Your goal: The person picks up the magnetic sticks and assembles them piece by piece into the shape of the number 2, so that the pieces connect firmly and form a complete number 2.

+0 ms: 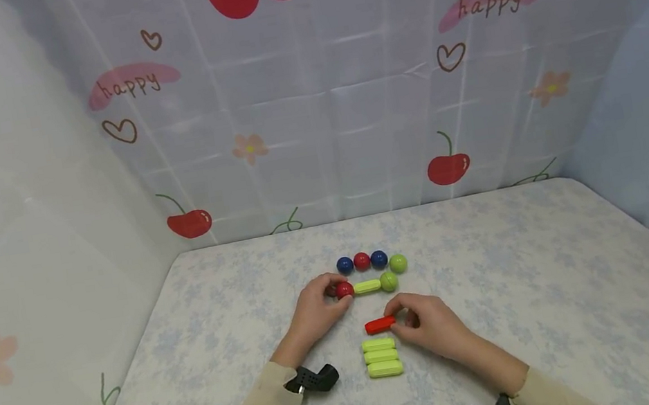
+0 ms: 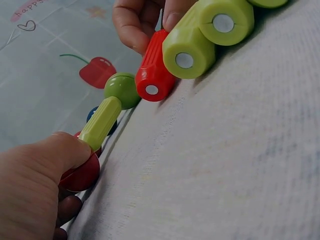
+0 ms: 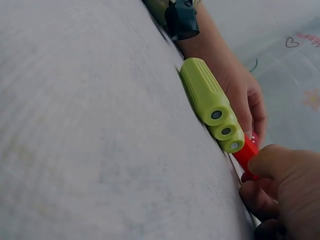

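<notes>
My left hand point(image 1: 315, 310) grips a red ball point(image 1: 344, 290) between thumb and fingers. That ball touches one end of a yellow-green magnetic rod point(image 1: 366, 286), and a green ball point(image 1: 389, 282) touches the other end, so the three lie in a row. By its right end, my right hand point(image 1: 429, 321) pinches a red magnetic rod point(image 1: 380, 325); its left end points toward the left hand. Round metal discs show in the rod ends, as on the red rod point(image 2: 155, 70) in the left wrist view. In the right wrist view, the right thumb and fingers partly cover the red rod point(image 3: 245, 154).
Three yellow-green rods point(image 1: 382, 357) lie side by side nearer the person. Behind the joined row sit two blue balls point(image 1: 344, 265), a red ball point(image 1: 362, 261) and a green ball point(image 1: 398, 263). A patterned cloth covers the table point(image 1: 217, 281); printed curtains point(image 1: 341, 102) hang around it.
</notes>
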Demonstrator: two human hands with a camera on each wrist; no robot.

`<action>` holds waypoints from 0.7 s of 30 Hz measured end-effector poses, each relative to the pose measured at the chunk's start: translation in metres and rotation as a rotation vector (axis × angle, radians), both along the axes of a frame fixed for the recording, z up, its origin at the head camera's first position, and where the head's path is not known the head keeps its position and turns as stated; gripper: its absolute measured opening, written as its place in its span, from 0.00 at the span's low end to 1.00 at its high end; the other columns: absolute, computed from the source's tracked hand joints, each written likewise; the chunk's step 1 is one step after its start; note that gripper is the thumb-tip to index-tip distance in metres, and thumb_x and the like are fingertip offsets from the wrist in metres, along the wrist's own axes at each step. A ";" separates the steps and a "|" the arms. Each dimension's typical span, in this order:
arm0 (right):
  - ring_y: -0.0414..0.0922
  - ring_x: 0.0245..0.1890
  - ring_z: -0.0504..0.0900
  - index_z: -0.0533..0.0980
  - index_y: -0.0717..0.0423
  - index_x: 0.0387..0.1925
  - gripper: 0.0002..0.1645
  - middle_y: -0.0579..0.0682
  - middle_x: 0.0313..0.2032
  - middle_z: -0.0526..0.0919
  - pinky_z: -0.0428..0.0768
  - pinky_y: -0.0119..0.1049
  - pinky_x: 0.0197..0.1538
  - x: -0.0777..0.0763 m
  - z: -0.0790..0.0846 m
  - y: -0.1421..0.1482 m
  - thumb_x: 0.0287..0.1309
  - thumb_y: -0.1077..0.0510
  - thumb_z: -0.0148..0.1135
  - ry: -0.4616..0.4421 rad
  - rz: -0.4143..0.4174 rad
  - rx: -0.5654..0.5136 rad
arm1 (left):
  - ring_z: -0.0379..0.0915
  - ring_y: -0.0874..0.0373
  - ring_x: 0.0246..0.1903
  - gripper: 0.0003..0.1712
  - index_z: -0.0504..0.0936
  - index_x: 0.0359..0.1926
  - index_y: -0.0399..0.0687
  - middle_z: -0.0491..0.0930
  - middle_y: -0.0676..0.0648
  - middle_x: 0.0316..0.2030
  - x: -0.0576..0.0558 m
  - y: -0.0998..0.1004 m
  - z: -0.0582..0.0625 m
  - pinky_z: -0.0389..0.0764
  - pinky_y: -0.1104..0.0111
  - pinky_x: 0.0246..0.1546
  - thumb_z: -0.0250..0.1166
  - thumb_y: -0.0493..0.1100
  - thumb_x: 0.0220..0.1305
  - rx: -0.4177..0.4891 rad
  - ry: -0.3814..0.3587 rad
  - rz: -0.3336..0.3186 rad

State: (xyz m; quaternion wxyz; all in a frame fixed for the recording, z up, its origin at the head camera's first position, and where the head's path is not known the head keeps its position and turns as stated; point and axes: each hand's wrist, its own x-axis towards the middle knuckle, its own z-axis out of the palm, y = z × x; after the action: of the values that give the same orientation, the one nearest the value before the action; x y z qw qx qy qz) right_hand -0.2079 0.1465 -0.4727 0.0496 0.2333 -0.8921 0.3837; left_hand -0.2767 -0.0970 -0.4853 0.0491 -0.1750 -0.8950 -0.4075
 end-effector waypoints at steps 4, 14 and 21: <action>0.30 0.22 0.70 0.80 0.43 0.40 0.12 0.38 0.31 0.82 0.71 0.27 0.27 -0.002 -0.001 0.001 0.56 0.62 0.70 0.030 -0.022 -0.038 | 0.75 0.60 0.43 0.18 0.82 0.53 0.53 0.82 0.51 0.45 0.001 0.000 0.001 0.77 0.64 0.47 0.71 0.46 0.62 0.003 0.004 0.000; 0.33 0.26 0.74 0.79 0.44 0.40 0.14 0.40 0.36 0.84 0.75 0.28 0.30 -0.007 -0.001 0.011 0.54 0.64 0.72 0.111 -0.082 -0.084 | 0.75 0.60 0.44 0.18 0.82 0.53 0.53 0.82 0.51 0.46 0.001 0.000 0.000 0.78 0.64 0.48 0.71 0.45 0.62 -0.005 -0.001 0.001; 0.32 0.26 0.74 0.78 0.46 0.39 0.14 0.41 0.32 0.81 0.74 0.28 0.28 -0.013 -0.004 0.022 0.54 0.64 0.72 0.196 -0.182 -0.103 | 0.75 0.60 0.44 0.18 0.81 0.53 0.53 0.82 0.52 0.47 0.000 0.000 -0.001 0.78 0.64 0.48 0.70 0.45 0.63 -0.006 -0.002 -0.003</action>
State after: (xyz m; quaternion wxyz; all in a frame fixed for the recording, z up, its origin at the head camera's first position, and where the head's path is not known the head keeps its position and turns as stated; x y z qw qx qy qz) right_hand -0.2207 0.1684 -0.4765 0.1827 0.1850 -0.8797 0.3981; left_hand -0.2767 -0.0970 -0.4860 0.0469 -0.1759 -0.8959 -0.4051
